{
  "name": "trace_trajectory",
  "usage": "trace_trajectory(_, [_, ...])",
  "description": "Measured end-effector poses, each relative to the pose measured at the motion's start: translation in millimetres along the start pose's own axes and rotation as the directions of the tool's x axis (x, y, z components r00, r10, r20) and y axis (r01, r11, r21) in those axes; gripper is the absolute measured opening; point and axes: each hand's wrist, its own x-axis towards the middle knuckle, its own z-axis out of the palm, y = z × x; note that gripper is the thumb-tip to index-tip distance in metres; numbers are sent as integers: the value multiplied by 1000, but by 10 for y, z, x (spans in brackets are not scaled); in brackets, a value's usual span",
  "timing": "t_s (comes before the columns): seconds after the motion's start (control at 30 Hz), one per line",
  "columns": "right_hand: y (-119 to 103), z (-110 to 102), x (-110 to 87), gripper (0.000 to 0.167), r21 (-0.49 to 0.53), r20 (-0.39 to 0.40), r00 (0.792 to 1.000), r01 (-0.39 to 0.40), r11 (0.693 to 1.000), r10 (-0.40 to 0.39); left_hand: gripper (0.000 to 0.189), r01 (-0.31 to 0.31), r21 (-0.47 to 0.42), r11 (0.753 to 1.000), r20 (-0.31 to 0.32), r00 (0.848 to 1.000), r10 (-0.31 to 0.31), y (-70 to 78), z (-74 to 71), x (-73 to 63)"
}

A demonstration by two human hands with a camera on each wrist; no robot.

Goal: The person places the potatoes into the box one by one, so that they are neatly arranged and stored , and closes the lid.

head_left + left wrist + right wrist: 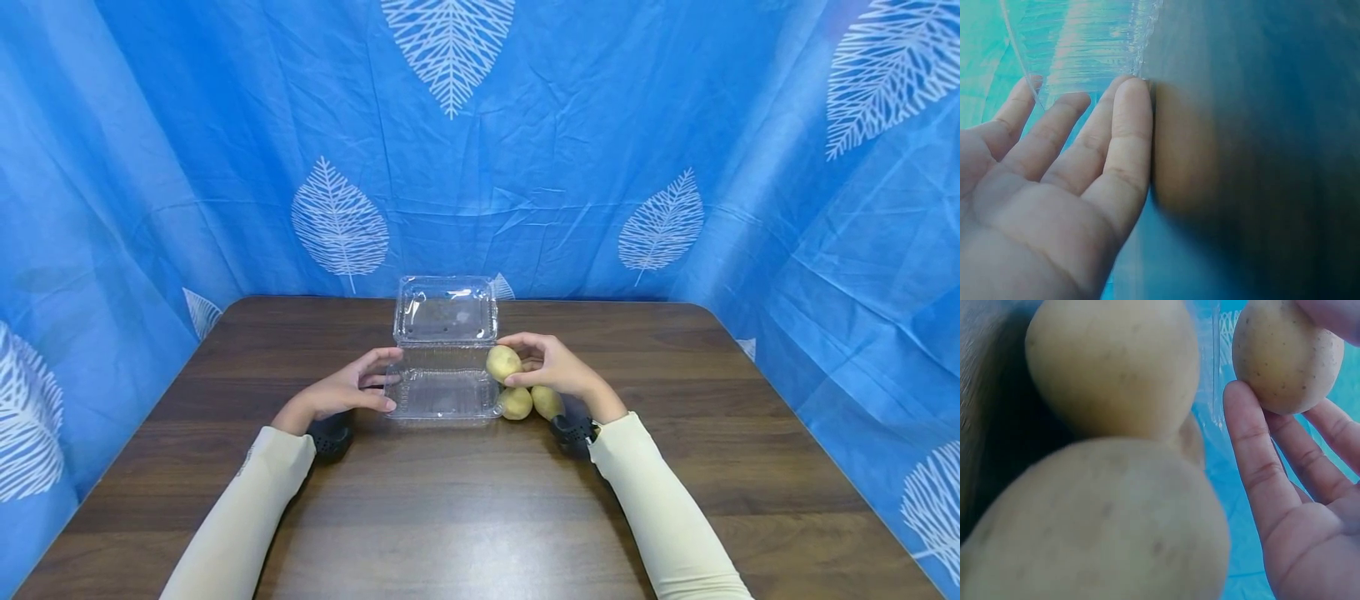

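Observation:
A clear plastic clamshell box (442, 398) lies on the table with its lid (447, 312) raised at the back. My left hand (347, 388) is at the box's left side; in the left wrist view its straight fingers (1129, 119) touch the clear ribbed wall (1085, 50). Between thumb and fingers, my right hand (558, 371) pinches a yellowish potato (503, 364) at the box's right edge. Below that hand, two more potatoes (516, 404) (547, 402) lie beside the box. The right wrist view shows the held potato (1288, 359) with small dark specks.
The brown wooden table (465, 508) extends around the box. Behind it hangs a blue curtain (525, 150) with white leaf prints. Each wrist carries a black strapped device (330, 435). Two large potatoes (1104, 519) fill the right wrist view's left part.

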Motion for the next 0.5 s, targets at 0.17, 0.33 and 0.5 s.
trace_trajectory(0.17, [-32,36,43,61,-7,8,1000,1,1000,-1,100,0,-4,1000,4,1000,0,-11,-6,2])
trace_trajectory(0.33, [-56,108,61,63,-10,14,1000,0,1000,0,100,2,-7,1000,5,1000,-2,-14,-2,-5])
trace_trajectory(0.5, [-73,163,74,62,-11,14,1000,-4,1000,4,100,2,-1,1000,6,1000,-2,-5,-1,-6])
